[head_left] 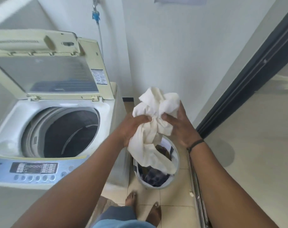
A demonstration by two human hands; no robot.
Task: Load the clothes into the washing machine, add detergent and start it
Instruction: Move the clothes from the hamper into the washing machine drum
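Note:
A bunched white garment (154, 129) hangs above the laundry basket (175, 171). My left hand (131, 127) grips its left side and my right hand (181, 127) grips its right side. Dark blue clothes (154, 177) lie inside the basket on the floor. To the left stands a top-loading washing machine (110, 116) with its lid (46, 73) raised; its dark drum (71, 134) looks empty. The control panel (34, 168) runs along the machine's front edge.
A water hose with a blue fitting (96, 16) hangs down the white wall behind the machine. A dark sliding-door frame (248, 76) and its floor track (196, 191) border the right side. My bare feet (131, 198) stand on pale tiles below the basket.

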